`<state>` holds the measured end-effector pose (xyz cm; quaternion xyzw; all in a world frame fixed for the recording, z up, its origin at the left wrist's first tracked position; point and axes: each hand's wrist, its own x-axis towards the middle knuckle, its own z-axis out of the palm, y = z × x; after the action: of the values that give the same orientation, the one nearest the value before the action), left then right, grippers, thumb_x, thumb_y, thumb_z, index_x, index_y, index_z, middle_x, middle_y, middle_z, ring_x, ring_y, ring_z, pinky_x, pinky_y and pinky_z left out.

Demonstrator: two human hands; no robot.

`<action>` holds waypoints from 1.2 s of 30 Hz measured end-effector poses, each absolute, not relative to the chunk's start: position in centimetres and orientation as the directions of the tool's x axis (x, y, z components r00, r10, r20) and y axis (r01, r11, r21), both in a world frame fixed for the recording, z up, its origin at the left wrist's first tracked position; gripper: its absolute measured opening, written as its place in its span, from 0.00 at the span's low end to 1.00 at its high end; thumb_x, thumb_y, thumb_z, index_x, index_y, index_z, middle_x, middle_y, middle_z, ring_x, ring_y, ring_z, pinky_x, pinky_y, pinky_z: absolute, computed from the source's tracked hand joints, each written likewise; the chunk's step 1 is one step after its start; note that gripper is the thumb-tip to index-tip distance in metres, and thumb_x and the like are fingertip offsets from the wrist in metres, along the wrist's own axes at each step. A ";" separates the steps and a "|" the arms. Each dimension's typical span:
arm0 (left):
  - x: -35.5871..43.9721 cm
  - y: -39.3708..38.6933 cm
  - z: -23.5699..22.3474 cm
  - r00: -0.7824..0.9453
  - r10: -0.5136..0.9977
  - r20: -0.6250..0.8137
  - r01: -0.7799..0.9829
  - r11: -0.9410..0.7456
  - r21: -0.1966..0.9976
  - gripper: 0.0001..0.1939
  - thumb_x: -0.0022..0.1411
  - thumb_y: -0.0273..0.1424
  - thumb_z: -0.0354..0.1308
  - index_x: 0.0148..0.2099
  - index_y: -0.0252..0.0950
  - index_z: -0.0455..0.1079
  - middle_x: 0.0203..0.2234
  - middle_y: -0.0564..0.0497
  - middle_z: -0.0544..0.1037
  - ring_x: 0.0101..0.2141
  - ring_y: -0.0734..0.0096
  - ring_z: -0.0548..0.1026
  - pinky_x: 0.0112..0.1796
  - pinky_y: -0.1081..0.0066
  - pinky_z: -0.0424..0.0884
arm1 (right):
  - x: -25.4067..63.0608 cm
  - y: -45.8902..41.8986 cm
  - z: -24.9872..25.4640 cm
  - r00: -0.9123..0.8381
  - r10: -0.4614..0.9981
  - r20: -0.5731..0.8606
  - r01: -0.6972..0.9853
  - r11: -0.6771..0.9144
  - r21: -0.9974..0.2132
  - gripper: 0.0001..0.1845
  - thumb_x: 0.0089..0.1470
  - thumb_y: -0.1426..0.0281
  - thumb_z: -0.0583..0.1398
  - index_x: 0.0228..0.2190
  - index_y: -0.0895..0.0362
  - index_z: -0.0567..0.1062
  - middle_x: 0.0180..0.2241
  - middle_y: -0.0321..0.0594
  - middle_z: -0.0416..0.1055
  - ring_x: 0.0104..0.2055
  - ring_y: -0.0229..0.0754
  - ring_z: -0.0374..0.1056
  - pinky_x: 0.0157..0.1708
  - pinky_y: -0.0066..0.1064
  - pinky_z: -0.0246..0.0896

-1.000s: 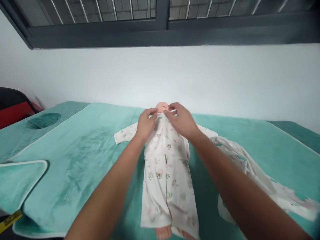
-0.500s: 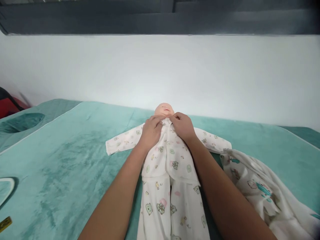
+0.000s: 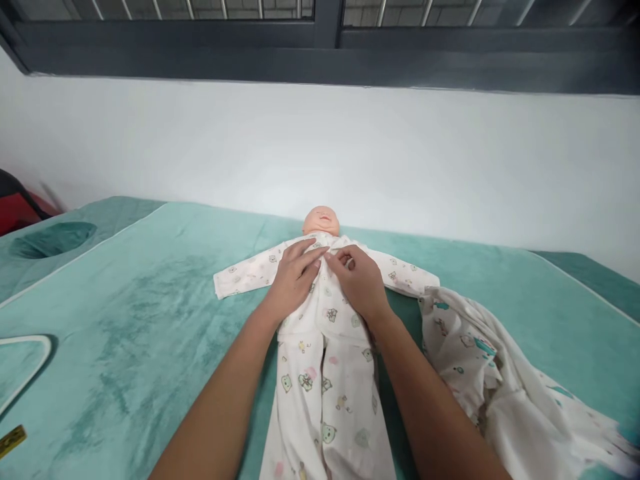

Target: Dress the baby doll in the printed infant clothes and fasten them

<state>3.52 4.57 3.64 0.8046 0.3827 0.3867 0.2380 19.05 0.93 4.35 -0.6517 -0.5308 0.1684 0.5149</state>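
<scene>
A baby doll (image 3: 321, 221) lies on its back, head toward the wall, dressed in a white printed top (image 3: 327, 303) and matching trousers (image 3: 325, 400). Both its sleeves stretch out sideways. My left hand (image 3: 297, 273) rests on the chest of the top, fingers spread and fairly flat. Beside it my right hand (image 3: 357, 277) has thumb and forefinger pinched at the front opening just below the neck, on the cloth of the top. Whatever small fastening may be between those fingertips is hidden.
A crumpled white printed cloth (image 3: 505, 380) lies right of the doll, touching its sleeve end. Green plush covering (image 3: 150, 300) spreads beneath everything, with a round hole (image 3: 53, 240) at left. Behind stand a white wall (image 3: 320, 147) and a dark window frame (image 3: 200, 57). A red-and-black object (image 3: 20, 207) sits far left.
Both hands have moved from the doll's neck down to its upper chest. My left fingers have spread out. The doll's head is now fully uncovered, and the camera view has shifted.
</scene>
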 end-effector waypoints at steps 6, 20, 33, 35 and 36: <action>3.6 4.8 3.9 0.414 0.811 0.413 0.442 -0.576 0.688 0.19 0.70 0.33 0.44 0.57 0.47 0.69 0.61 0.51 0.64 0.62 0.65 0.57 0.62 0.57 0.54 | 18.5 2.3 5.7 0.237 0.927 0.291 0.739 0.022 -0.673 0.10 0.50 0.60 0.58 0.25 0.53 0.68 0.27 0.33 0.68 0.29 0.39 0.61 0.29 0.30 0.50; 3.8 4.9 4.0 0.398 0.833 0.385 0.437 -0.541 0.718 0.18 0.69 0.33 0.44 0.56 0.45 0.70 0.61 0.52 0.64 0.62 0.64 0.57 0.62 0.58 0.54 | 19.9 2.1 5.0 0.209 0.947 0.245 0.430 0.136 -0.892 0.04 0.48 0.67 0.57 0.25 0.54 0.68 0.19 0.28 0.58 0.23 0.35 0.54 0.26 0.29 0.49; 3.9 5.5 4.6 0.397 0.854 0.336 0.398 -0.490 0.776 0.18 0.60 0.25 0.46 0.48 0.45 0.72 0.60 0.54 0.65 0.62 0.63 0.57 0.62 0.57 0.53 | 19.3 2.5 4.8 0.301 0.918 0.258 0.495 0.081 -0.865 0.05 0.49 0.67 0.57 0.26 0.54 0.72 0.22 0.31 0.65 0.26 0.37 0.57 0.31 0.30 0.53; 3.9 5.5 4.7 0.390 0.857 0.338 0.384 -0.485 0.786 0.18 0.60 0.25 0.47 0.46 0.44 0.72 0.60 0.54 0.65 0.62 0.64 0.58 0.63 0.58 0.53 | 19.2 2.5 4.9 0.312 0.914 0.259 0.504 0.072 -0.861 0.05 0.49 0.67 0.57 0.26 0.54 0.72 0.22 0.31 0.65 0.25 0.37 0.57 0.32 0.30 0.53; 3.9 5.5 4.7 0.388 0.858 0.337 0.378 -0.482 0.791 0.18 0.59 0.25 0.47 0.46 0.44 0.72 0.60 0.53 0.66 0.62 0.64 0.58 0.62 0.58 0.53 | 19.2 2.6 4.9 0.312 0.914 0.260 0.511 0.069 -0.857 0.05 0.49 0.67 0.57 0.26 0.54 0.72 0.22 0.31 0.65 0.25 0.37 0.57 0.32 0.30 0.53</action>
<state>3.93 5.53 4.71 0.7715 0.4006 0.3816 0.3142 19.16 2.57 4.94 -0.6497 -0.5483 0.2078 0.4838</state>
